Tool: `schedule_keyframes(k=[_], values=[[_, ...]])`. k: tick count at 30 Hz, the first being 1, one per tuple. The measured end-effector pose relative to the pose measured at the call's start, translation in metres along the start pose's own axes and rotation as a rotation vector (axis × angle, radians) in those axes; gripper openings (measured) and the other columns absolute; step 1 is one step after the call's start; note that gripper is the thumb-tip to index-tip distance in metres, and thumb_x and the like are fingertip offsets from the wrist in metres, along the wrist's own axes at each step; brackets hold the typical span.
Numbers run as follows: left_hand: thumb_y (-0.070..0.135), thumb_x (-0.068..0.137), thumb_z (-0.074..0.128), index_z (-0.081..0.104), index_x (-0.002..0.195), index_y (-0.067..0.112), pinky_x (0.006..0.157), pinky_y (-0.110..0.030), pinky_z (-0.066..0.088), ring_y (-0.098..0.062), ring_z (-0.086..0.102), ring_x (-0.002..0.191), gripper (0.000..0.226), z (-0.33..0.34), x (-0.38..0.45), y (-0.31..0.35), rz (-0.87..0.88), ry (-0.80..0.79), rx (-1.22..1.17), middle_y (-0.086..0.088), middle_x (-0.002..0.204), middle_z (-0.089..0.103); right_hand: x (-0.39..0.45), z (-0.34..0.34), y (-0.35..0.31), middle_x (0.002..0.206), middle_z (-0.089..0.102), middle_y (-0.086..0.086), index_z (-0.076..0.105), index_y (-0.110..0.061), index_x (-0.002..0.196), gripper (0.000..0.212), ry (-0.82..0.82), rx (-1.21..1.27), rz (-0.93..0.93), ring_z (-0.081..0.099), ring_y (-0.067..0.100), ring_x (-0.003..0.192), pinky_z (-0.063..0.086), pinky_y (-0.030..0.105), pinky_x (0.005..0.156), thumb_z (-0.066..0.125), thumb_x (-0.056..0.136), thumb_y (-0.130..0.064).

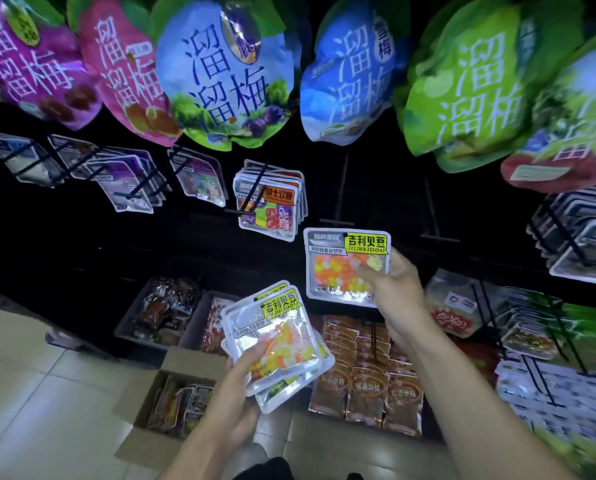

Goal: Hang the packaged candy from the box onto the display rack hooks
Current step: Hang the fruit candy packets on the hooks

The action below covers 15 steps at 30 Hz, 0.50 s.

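Observation:
My right hand [391, 289] pinches a clear candy pack with a yellow label [338, 268] by its right edge and holds it upright just below a bare black hook [339, 202] on the dark display rack. Lower down, my left hand [235, 393] grips a fanned stack of the same candy packs [275, 337] from underneath. The open cardboard box [171, 362] stands on the floor at the lower left, with more packs inside.
Packs with an orange label [268, 209] hang on the hook to the left. Large plum bags [227, 74] hang overhead. More filled hooks [580, 244] stand at the right. Bins and red packets [365, 379] line the bottom shelf. Pale tiled floor [29, 393] lies at the left.

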<state>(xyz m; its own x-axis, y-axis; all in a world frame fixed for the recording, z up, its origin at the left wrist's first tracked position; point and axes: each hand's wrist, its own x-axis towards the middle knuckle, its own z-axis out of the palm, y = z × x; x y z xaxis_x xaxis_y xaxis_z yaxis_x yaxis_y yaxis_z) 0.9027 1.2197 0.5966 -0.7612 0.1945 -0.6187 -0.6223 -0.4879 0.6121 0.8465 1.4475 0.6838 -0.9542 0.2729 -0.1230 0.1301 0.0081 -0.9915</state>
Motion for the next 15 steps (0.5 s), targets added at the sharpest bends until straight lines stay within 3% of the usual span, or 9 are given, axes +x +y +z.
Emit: schedule_keyframes(k=[6, 10, 12, 15], values=[[0.031, 0.066, 0.089, 0.062, 0.134, 0.008, 0.066, -0.042, 0.065, -0.039, 0.075, 0.102, 0.077, -0.007, 0.020, 0.020, -0.017, -0.017, -0.021, -0.021, 0.120, 0.074, 0.024, 0.026, -0.006, 0.096, 0.078, -0.011, 0.075, -0.023, 0.097, 0.006, 0.162, 0.024, -0.065, 0.072, 0.006, 0.097, 0.053, 0.034, 0.096, 0.070, 0.095, -0.026], [0.025, 0.078, 0.071, 0.068, 0.124, 0.011, 0.066, -0.040, 0.066, -0.036, 0.077, 0.099, 0.048, -0.014, 0.031, 0.039, 0.029, -0.089, 0.046, -0.014, 0.111, 0.079, 0.025, 0.037, 0.000, 0.094, 0.078, -0.007, 0.076, -0.023, 0.094, 0.009, 0.297, 0.028, -0.084, 0.073, 0.012, 0.096, 0.054, 0.043, 0.100, 0.070, 0.096, -0.029], [0.025, 0.078, 0.068, 0.068, 0.122, 0.012, 0.059, -0.036, 0.064, -0.031, 0.079, 0.089, 0.045, -0.021, 0.038, 0.046, 0.041, -0.102, 0.074, -0.012, 0.106, 0.080, 0.023, 0.042, 0.004, 0.097, 0.078, -0.007, 0.076, -0.023, 0.098, 0.012, 0.334, 0.038, -0.081, 0.072, 0.011, 0.099, 0.053, 0.043, 0.102, 0.070, 0.096, -0.033], [0.025, 0.079, 0.068, 0.067, 0.127, 0.012, 0.064, -0.039, 0.065, -0.032, 0.078, 0.093, 0.049, -0.029, 0.045, 0.057, 0.034, -0.135, 0.107, -0.016, 0.112, 0.078, 0.020, 0.049, 0.007, 0.101, 0.078, -0.004, 0.076, -0.023, 0.099, 0.014, 0.363, 0.053, -0.091, 0.072, 0.015, 0.103, 0.052, 0.049, 0.104, 0.070, 0.096, -0.035]])
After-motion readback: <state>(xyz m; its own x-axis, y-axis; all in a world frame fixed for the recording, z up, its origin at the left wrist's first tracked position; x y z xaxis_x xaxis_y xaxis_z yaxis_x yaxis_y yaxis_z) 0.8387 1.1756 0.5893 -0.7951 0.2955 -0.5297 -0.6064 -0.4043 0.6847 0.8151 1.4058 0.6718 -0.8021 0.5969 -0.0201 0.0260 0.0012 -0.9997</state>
